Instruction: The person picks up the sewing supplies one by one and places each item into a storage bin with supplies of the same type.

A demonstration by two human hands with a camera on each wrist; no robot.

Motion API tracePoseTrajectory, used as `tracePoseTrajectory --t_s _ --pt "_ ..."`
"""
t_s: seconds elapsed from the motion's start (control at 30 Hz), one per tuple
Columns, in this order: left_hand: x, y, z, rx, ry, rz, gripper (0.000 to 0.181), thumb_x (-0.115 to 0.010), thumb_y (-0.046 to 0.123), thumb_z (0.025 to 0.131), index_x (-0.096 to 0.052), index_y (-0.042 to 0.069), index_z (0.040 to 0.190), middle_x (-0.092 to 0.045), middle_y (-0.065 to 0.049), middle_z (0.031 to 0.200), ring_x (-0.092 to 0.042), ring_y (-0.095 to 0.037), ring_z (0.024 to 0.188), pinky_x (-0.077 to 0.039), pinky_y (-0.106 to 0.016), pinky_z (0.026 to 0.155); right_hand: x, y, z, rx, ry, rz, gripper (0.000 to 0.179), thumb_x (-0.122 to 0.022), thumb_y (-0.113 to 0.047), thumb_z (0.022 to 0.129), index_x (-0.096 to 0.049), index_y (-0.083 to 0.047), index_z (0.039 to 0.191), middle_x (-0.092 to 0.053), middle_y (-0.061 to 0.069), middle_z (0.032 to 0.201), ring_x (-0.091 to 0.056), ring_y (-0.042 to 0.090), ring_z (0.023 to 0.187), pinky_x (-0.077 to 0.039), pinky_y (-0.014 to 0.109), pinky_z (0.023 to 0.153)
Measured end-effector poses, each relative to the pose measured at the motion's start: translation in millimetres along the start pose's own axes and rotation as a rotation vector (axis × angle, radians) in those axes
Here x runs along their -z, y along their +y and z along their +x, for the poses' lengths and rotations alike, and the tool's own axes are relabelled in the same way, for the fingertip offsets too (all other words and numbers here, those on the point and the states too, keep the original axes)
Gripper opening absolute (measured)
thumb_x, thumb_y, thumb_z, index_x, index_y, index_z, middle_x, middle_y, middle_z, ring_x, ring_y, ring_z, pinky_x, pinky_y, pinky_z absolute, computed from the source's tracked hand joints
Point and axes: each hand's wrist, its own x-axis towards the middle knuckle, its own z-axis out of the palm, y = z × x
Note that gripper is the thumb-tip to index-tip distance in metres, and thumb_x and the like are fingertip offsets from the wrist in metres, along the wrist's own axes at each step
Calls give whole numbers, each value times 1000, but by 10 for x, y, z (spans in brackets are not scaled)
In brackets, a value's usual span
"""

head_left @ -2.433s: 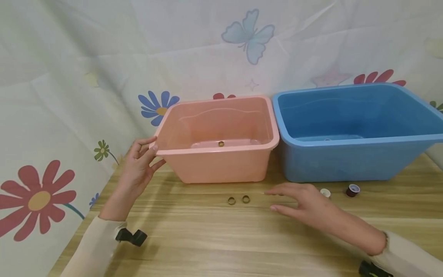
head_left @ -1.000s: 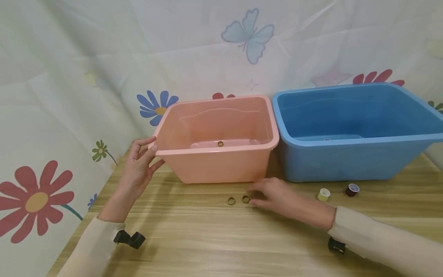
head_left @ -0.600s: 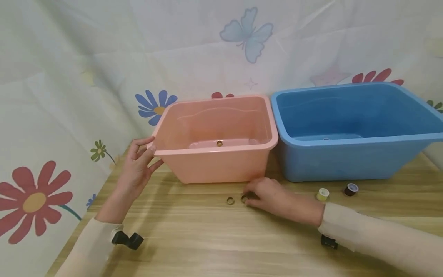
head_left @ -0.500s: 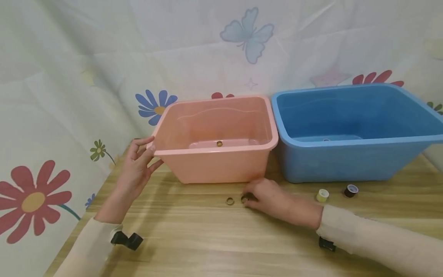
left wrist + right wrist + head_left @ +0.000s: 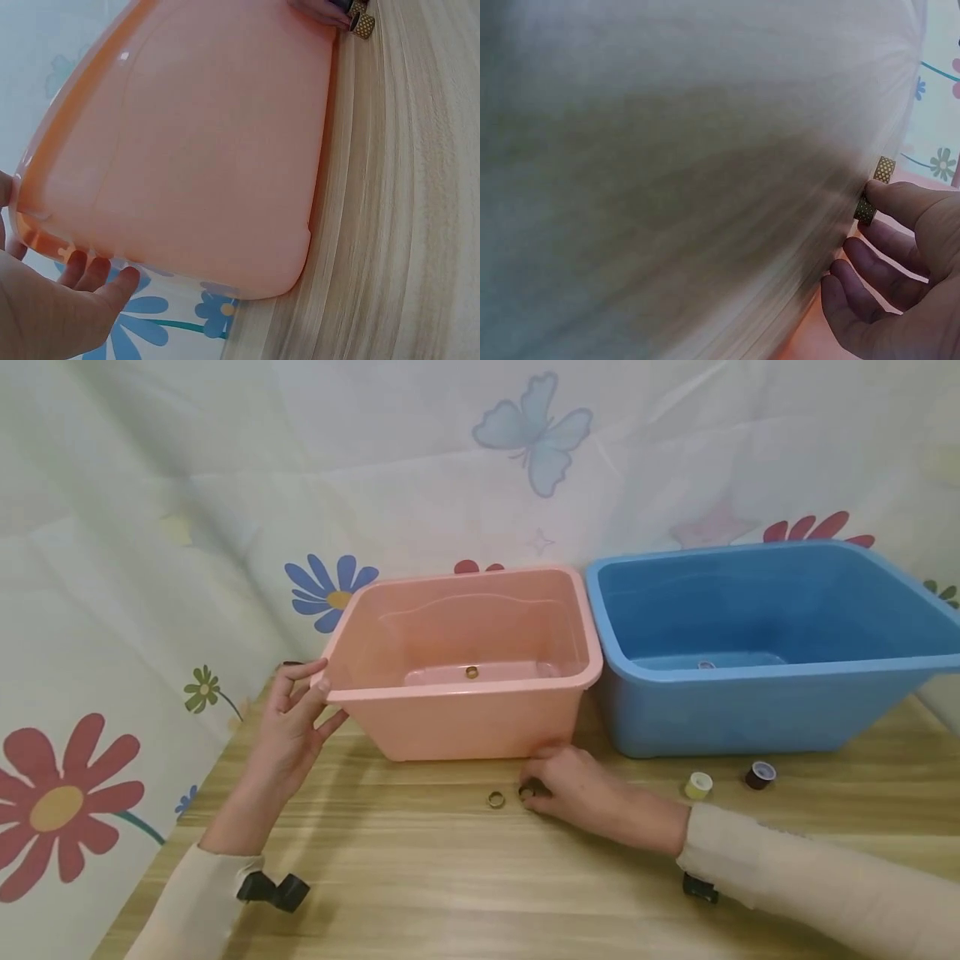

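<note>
My left hand (image 5: 283, 735) grips the left front corner of the pink tub (image 5: 465, 718), thumb and fingers about its rim. In front of the tub, my right hand (image 5: 585, 789) pinches a brass thimble ring (image 5: 865, 209) between thumb and index finger, low at the tabletop. Dimples cover the ring's outer side in the wrist views. Just left of it on the table lies a second thimble ring (image 5: 496, 799). Another thimble ring (image 5: 472, 672) sits on the floor of the pink tub.
A larger blue tub (image 5: 750, 710) stands right beside the pink one, with a small pale round thing (image 5: 706, 665) inside. Before it are a yellow thread bobbin (image 5: 698, 786) and a dark thread bobbin (image 5: 761, 775). A flowered cloth (image 5: 420, 468) hangs behind the table.
My right hand has moved left from near the bobbins to the right-hand thimble ring, and its fingers have closed on it. My left hand stays on the tub's rim.
</note>
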Motion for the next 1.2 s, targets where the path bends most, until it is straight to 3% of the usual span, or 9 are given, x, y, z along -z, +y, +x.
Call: tracePoseTrajectory --t_s 0.3,0.6,0.97,1.2 --pt "-7 -36 14 -5 -6 -59 28 -58 11 104 -51 14 132 -45 -11 140 -53 -24 126 -55 -33 96 18 47 -24 10 16 -2 13 -83 -17 84 -76 -14 94 -70 -4 89 -67 15 84 -58 34 76" --pt "-12 -20 22 5 -6 -55 30 -58 12 104 -50 14 133 -43 -10 144 -50 -25 129 -54 -33 98 84 87 -31 1 71 80 15 -82 -9 82 -76 -11 96 -71 -6 83 -64 9 75 -57 28 69" --pt "4 -16 -4 13 -12 -81 30 -57 11 104 -50 14 133 -44 -9 141 -52 -23 128 -54 -34 98 151 86 -43 26 119 120 16 -81 -9 80 -75 -14 94 -65 -9 79 -59 6 72 -52 21 65" --pt "8 -24 10 10 -11 -75 29 -57 11 104 -51 15 133 -44 -9 143 -51 -24 129 -54 -34 98 199 59 -85 13 154 142 19 -81 -11 80 -74 -14 97 -68 -7 85 -64 7 77 -54 22 69"
